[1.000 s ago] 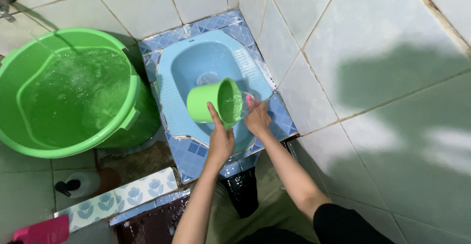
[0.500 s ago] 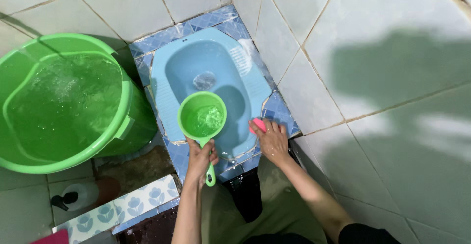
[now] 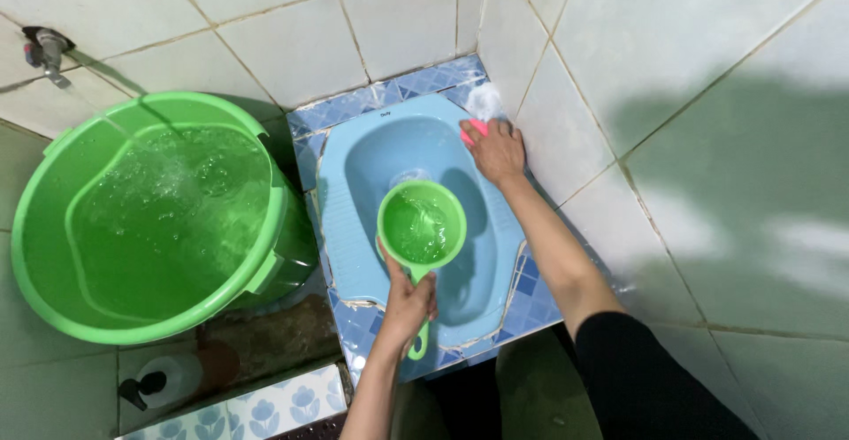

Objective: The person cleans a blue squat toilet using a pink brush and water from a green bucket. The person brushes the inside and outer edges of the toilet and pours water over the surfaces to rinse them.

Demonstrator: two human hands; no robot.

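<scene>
Scrubbing the far rim of a blue squat toilet (image 3: 389, 254) while a dipper of water waits above the bowl.

The right hand (image 3: 495, 150) presses a pink scrubber (image 3: 474, 128) against the top corner, fingers curled over it; the left hand (image 3: 409, 303) is closed round the handle of the green dipper (image 3: 422, 225), level and half full. Rinsing that corner would call for tipping it.

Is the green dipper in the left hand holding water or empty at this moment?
Holding water: the green dipper, gripped by the left hand, sits mouth-up over the blue squat pan, with rippled, bubbly water inside.
</scene>
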